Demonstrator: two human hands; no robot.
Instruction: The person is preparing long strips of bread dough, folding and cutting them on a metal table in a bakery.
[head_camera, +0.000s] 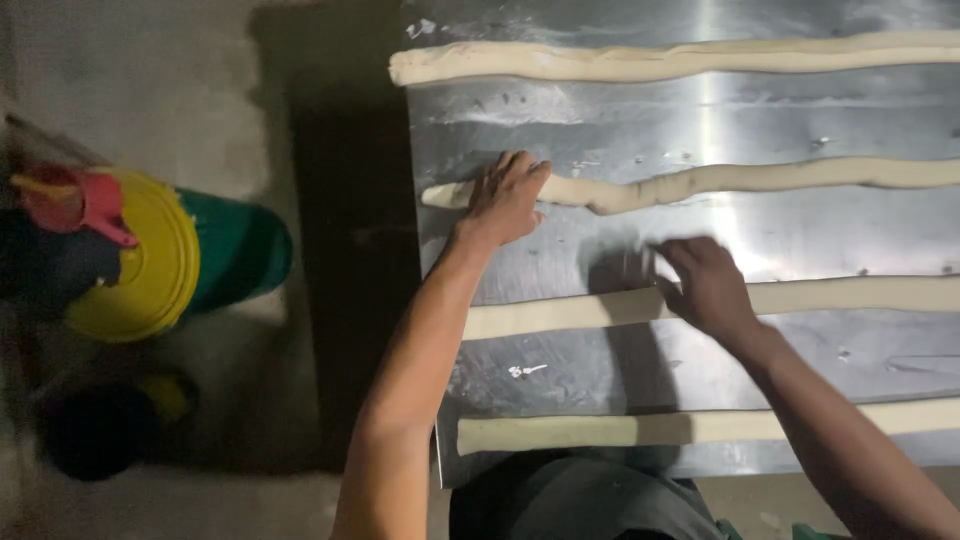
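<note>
Head view looks down on a shiny steel worktable (600, 130) where four long pale ropes of dough lie side by side, each with its long axis running left to right across the frame. The left hand (505, 200) presses flat, fingers spread narrowly and pointing up and to the right, on the second dough rope from the top (740, 178). That rope bends slightly near the hand, and its tapered left tip points toward the table's left edge. The right hand (705, 285) is blurred; its fingers seem loosely curled over the third dough rope (560, 315), though whether they grip it or merely rest on it cannot be told. That third rope is straight, with its blunt left end near the left forearm, and it runs off the frame at right. The topmost dough rope (650, 62) stretches across the far side of the table, its left end overhanging the table's edge a little. The nearest dough rope (580, 430) lies along the near edge, just beyond the person's dark clothing (580, 500). Small flecks of dough dot the steel between the ropes. On the dim grey floor (150, 80) to the left, well apart from the table, lies a green round container with a yellow lid (190, 255). A pink plastic object (85, 200) sits against that lid, and a dark round shape (100, 425) rests below it.
</note>
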